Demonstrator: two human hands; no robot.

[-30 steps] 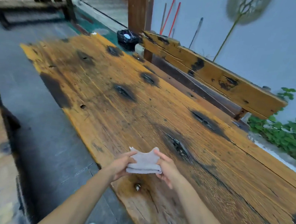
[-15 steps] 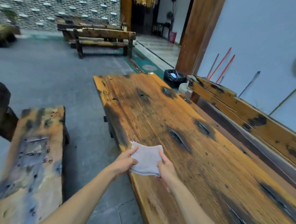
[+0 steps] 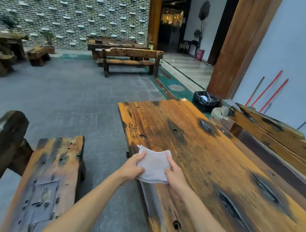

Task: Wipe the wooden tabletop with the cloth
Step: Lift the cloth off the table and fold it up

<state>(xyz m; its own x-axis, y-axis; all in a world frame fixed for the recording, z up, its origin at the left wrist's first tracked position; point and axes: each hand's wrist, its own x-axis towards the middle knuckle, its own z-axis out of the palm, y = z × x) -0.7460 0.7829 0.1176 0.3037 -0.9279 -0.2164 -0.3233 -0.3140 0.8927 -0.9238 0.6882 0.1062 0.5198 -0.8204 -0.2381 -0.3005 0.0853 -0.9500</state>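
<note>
A long wooden tabletop [image 3: 208,154], orange with dark knots and burn marks, runs from the lower right up to the middle of the view. A folded pale grey cloth [image 3: 154,164] is held over the table's near left edge. My left hand [image 3: 132,168] grips the cloth's left side. My right hand [image 3: 174,175] grips its right side with the thumb on top. Whether the cloth touches the wood I cannot tell.
A wooden bench [image 3: 46,181] stands left of the table across a strip of grey floor. A bench backrest [image 3: 271,134] runs along the table's right side. A black bin [image 3: 205,101] sits past the table's far end, and more benches [image 3: 130,59] stand further off.
The view has swung up and left, bringing the table's far end and the courtyard into sight. Both hands keep hold of the cloth, now nearer the table's left edge.
</note>
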